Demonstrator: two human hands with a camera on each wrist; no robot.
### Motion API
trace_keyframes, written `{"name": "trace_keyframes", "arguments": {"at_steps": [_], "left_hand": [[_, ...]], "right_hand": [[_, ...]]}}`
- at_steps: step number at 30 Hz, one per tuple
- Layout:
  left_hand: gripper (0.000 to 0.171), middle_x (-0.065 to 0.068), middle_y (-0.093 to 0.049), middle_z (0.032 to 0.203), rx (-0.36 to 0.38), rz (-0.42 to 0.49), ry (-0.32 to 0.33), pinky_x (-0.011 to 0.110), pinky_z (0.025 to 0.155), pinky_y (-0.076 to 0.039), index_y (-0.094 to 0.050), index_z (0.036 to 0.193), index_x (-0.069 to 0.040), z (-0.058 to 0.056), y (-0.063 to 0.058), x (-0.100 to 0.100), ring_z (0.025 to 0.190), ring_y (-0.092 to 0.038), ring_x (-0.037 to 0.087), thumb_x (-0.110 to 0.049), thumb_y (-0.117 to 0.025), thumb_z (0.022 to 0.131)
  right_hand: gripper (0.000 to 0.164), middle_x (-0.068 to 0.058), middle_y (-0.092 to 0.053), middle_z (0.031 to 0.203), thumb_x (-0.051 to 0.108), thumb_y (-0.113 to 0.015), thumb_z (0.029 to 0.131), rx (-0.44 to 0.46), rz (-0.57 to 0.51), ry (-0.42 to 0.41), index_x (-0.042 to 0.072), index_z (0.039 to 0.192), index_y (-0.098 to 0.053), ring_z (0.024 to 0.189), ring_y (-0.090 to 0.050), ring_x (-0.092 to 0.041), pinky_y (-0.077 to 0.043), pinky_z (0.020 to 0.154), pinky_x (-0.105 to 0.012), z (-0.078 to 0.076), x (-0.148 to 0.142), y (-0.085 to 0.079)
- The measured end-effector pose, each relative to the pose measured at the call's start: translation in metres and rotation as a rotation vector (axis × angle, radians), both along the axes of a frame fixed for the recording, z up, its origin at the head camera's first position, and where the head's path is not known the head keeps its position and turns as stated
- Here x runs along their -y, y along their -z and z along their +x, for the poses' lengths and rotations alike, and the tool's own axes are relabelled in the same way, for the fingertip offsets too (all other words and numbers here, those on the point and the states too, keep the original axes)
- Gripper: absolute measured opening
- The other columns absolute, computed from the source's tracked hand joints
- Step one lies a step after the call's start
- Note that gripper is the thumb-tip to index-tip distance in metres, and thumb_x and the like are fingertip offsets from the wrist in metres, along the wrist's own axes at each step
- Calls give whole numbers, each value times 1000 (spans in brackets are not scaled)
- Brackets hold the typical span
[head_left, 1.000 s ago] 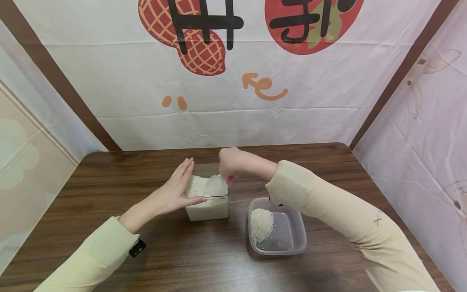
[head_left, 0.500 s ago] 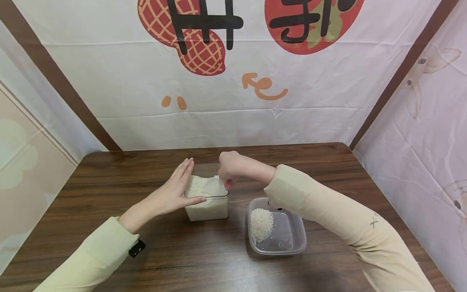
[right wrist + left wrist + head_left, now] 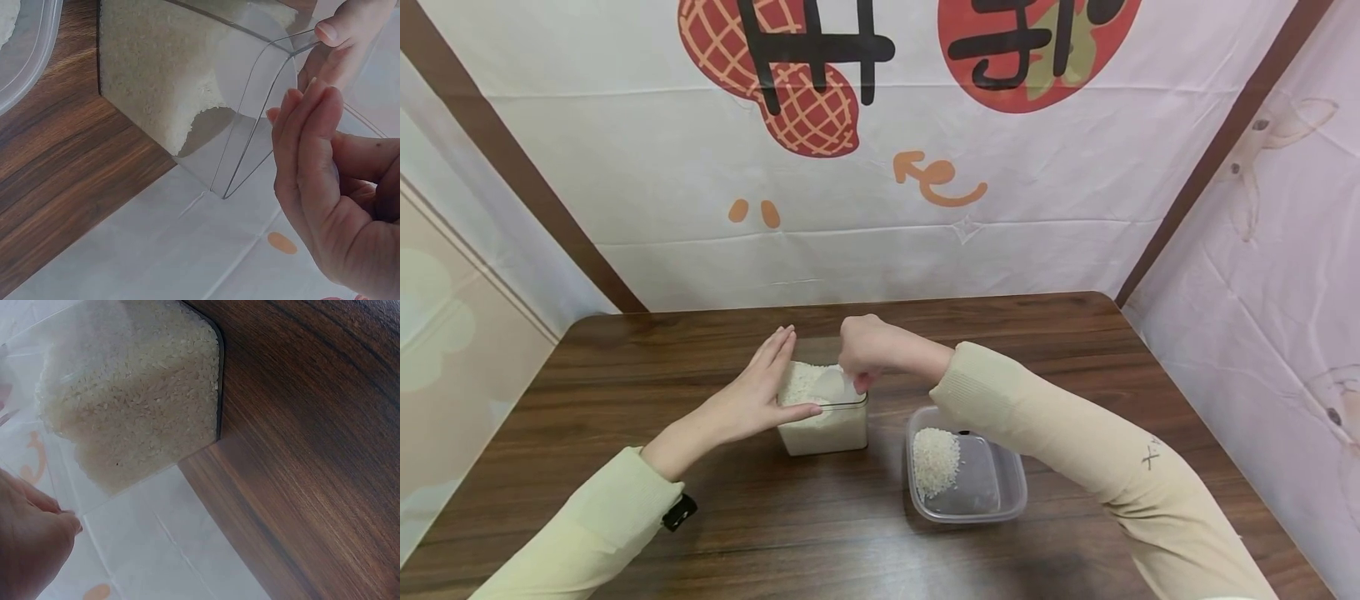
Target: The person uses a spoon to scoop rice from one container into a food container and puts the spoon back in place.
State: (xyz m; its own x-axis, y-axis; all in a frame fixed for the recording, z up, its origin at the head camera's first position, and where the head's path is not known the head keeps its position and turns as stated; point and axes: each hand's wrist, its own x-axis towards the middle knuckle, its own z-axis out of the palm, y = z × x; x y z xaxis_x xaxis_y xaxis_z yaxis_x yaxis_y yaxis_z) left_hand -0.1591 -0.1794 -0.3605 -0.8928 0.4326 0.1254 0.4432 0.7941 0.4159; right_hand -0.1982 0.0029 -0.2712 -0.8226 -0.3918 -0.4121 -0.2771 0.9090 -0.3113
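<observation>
A clear square-sided container (image 3: 842, 437) holds white rice (image 3: 799, 379). My left hand (image 3: 747, 406) rests against its left side, fingers straight and thumb lying along the near rim. In the left wrist view, that hand (image 3: 31, 540) touches near the container's upper edge. Over the right rim, my right hand (image 3: 867, 350) grips a translucent white scoop (image 3: 829, 386), whose bowl dips into the rice. Through the clear wall in the right wrist view, the scoop (image 3: 247, 65) shows beside a hollow in the rice; curled fingers hide its handle.
A shallow clear plastic box (image 3: 973, 518) stands to the right on the dark wooden table (image 3: 737, 533). A small heap of rice (image 3: 936, 462) lies along its left side, under the right forearm. A printed white cloth (image 3: 865, 267) hangs behind the table.
My right hand has moved slightly lower and to the left, taking the scoop further into the rice. The left hand keeps its place on the container.
</observation>
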Motion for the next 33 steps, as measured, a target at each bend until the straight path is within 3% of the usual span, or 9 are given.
{"name": "trace_keyframes", "arguments": {"at_steps": [14,19,23,29,33], "left_hand": [[108,21,-8,150,-18,10,1,50,106,-18,-12,140,12,0,2,0,137,-4,33,-53,-68,74],[108,21,-7,150,-18,8,1,50,106,-18,-11,141,11,0,3,-1,137,-5,34,-53,-67,74],[108,21,-8,150,-24,12,6,49,106,-18,-12,141,11,0,2,-3,137,-4,33,-52,-68,74],[107,22,-8,149,-34,6,8,50,107,-18,-12,141,12,-1,2,-3,137,-5,34,-51,-68,74],[107,23,-8,149,-30,5,7,50,107,-17,-12,141,12,-1,2,-3,137,-5,34,-51,-68,75]], "right_hand": [[25,2,-52,41,-5,-51,74,-9,-4,6,11,55,-45,38,-54,-7,-38,41,-14,1,0,2],[19,2,-53,43,-2,-52,77,3,-9,-3,10,63,-48,39,-55,-6,-42,46,-13,1,1,4],[10,-1,-58,48,0,-51,83,31,-52,8,5,75,-55,40,-57,-8,-50,57,-18,1,2,5],[7,-1,-58,52,1,-53,83,35,-52,21,5,78,-56,40,-56,-8,-48,50,-16,1,2,5],[7,1,-56,48,3,-53,83,17,-26,12,6,77,-56,38,-54,-6,-49,55,-16,1,3,5]]}}
